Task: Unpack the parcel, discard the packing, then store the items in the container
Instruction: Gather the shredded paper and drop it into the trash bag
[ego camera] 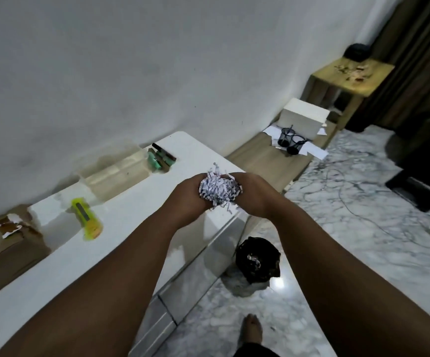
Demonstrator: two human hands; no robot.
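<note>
We read this as room in home. Marble-pattern tiled floor point(363, 210), plain painted wall point(131, 60), heavy brown curtain point(412, 47) in far corner. We see bare foot point(252, 328) on tiles, so no workplace footwear. Low wooden side table point(350, 73) with scattered crumbs, low wooden bench point(265, 155) along wall, white glossy cabinet point(144, 215), small bin with black liner point(257, 261) on floor. Loose cable point(350, 202) trails across tiles.

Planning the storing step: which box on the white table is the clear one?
The clear container near the wall, beside the green items; the cardboard parcel at the table's left end is brown and opaque.
</note>
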